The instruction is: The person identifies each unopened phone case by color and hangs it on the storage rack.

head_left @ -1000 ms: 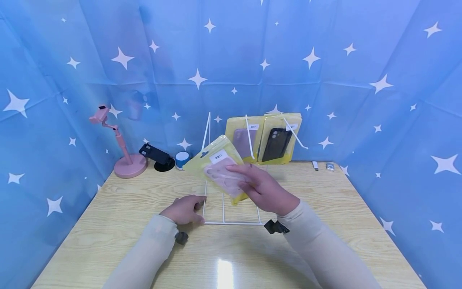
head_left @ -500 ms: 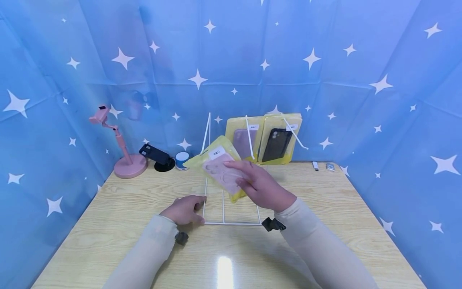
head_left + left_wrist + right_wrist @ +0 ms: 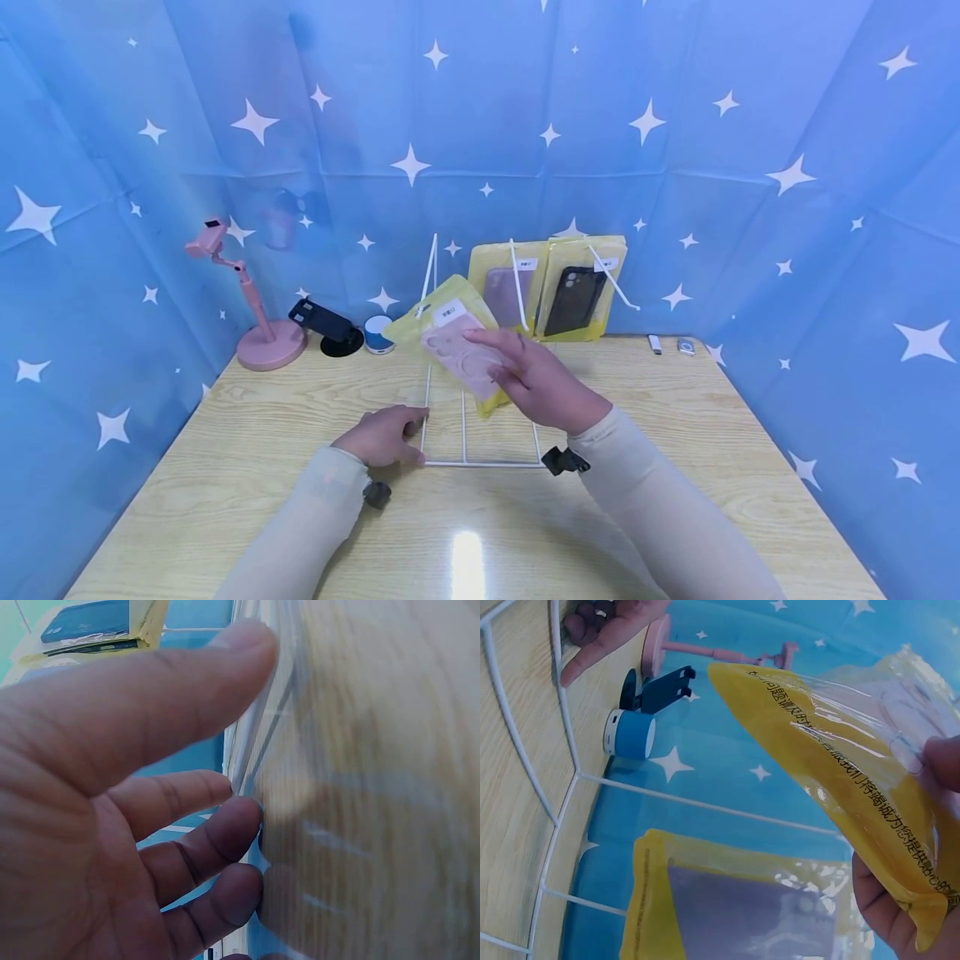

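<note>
Yellow packaged pink phone case (image 3: pixel 459 350) is being held up above the table, tilted, over the white wire rack (image 3: pixel 463 433), near the rack's upright back part. Right hand (image 3: pixel 542 385) is gripping it from the lower right end, fingers lying across the front of the pack, thumb underneath; in the right wrist view the pack (image 3: pixel 847 772) is showing its yellow printed back with a fingertip pressing on it at the right edge. Pack is not touching the rack as far as the head view shows.

Left hand (image 3: pixel 384 435) is resting on the wooden table (image 3: pixel 225 467), fingers curled at the front left corner of the wire rack base, touching the wire; the left wrist view (image 3: pixel 112 795) is showing loosely bent fingers and thumb against the wire, blurred, so whether they close fully round it cannot be told.

Two more yellow packs are hanging or leaning at the back of the rack: one with a purple case (image 3: pixel 508 287), one with a black case (image 3: pixel 579 293), side by side, touching.

Further left by the backdrop: small blue round speaker (image 3: pixel 378 332), black phone stand (image 3: pixel 327 325), pink phone holder on a round base (image 3: pixel 255 312). Two small items (image 3: pixel 671 344) are lying at the back right of the table, too small to identify. Blue starred cloth (image 3: pixel 675 150) is surrounding the table.
</note>
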{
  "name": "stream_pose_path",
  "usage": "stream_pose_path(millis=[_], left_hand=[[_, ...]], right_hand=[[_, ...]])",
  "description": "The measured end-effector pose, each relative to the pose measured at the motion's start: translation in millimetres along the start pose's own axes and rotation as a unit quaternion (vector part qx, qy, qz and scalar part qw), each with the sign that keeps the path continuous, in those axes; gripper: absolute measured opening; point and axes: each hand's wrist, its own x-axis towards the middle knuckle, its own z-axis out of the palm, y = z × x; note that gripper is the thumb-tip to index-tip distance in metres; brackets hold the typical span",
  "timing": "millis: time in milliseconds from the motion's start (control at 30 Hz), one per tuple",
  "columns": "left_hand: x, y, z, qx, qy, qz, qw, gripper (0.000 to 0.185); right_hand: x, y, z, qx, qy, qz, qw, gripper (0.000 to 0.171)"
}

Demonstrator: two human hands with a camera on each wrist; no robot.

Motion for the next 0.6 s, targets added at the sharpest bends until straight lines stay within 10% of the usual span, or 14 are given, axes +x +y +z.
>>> stream_pose_path(millis=[600], left_hand=[[3.0,-4.8,1.5,0.001,0.004,0.003,1.0,0.08]], right_hand=[[24.8,27.0,12.3,0.048,0.008,0.082,0.995,0.068]])
